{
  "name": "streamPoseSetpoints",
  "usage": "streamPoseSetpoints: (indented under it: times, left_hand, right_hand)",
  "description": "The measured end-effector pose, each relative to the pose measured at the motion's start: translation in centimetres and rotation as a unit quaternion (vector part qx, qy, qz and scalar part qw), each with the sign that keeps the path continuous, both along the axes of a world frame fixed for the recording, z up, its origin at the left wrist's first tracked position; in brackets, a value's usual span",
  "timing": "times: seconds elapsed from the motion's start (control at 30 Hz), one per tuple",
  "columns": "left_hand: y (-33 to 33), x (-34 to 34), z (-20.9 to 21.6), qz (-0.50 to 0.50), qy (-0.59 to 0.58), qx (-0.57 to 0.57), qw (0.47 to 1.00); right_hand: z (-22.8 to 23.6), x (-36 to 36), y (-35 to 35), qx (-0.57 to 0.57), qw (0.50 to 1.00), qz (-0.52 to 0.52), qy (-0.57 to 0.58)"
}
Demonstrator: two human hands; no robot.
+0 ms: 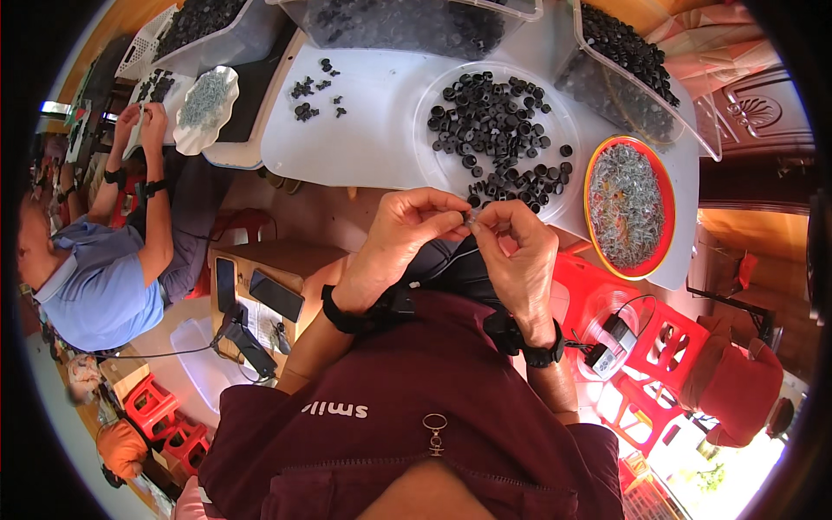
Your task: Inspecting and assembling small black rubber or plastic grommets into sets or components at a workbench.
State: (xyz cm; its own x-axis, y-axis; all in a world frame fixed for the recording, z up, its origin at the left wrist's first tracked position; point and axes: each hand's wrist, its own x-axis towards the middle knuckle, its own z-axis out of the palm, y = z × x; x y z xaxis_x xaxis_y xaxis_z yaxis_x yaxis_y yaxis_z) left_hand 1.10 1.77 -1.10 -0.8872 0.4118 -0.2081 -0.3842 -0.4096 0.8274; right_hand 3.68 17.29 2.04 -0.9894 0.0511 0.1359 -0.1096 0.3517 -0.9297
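Both hands meet over the near edge of the white table (347,165). My left hand (400,230) pinches a small black plastic part (466,213) between thumb and fingertips. Right beside it, my right hand (524,251) is closed in a pinch at a small clear-grey piece (471,222), touching or nearly touching the black part; the fingertips cover most of both. Just beyond the hands lies a heap of round black plastic caps (485,121) on a clear round tray (422,100). To the right, a red bowl with a yellow rim (593,173) holds many small clear plastic pieces (626,208).
Clear bins of black parts (620,52) line the table's far side. Some small black parts (305,111) lie at the left. A co-worker in a blue shirt (104,277) works beside a scalloped dish (230,104). Phones (276,295) rest on a carton; red stools (659,347) stand right.
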Motion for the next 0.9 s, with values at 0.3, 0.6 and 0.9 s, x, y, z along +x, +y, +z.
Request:
streamPoseSetpoints:
  times: [0.3,0.6,0.9]
  left_hand:
    - [-0.5,0.6,-0.2,-0.018,-0.039,-0.005,0.999]
    - [-0.3,0.7,-0.5,-0.043,-0.087,0.013,0.995]
    - [0.6,0.4,-0.6,-0.025,-0.080,0.018,0.996]
  right_hand:
    - [-0.2,1.0,0.3,-0.025,0.999,0.012,-0.037]
    - [-0.8,1.7,0.1,0.051,0.998,0.011,0.040]
    - [-1.2,1.0,-0.1,0.075,0.990,-0.008,0.116]
